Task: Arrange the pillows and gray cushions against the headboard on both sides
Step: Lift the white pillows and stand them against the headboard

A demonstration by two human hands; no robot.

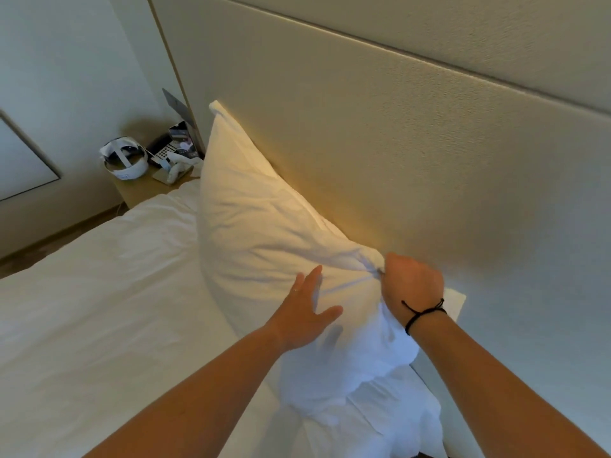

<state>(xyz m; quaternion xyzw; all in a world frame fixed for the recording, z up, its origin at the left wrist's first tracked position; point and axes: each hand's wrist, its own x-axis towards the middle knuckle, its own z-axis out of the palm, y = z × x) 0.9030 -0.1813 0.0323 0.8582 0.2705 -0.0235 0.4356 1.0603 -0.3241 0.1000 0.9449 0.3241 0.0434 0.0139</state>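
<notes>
A large white pillow [258, 233] stands on edge, leaning against the beige padded headboard [396, 143]. My right hand [411, 282] is closed in a fist, pinching the pillow's near top corner; a black cord is tied round that wrist. My left hand [305, 312] lies flat on the pillow's front face with fingers spread. A second white pillow or bunched cover [373, 418] lies below, partly hidden by my arms. No gray cushion is in view.
The bed [99, 309] with a white cover spreads to the left. Beyond it a wooden nightstand [139, 190] holds a white headset [127, 158], a phone and small items. A wall runs behind it.
</notes>
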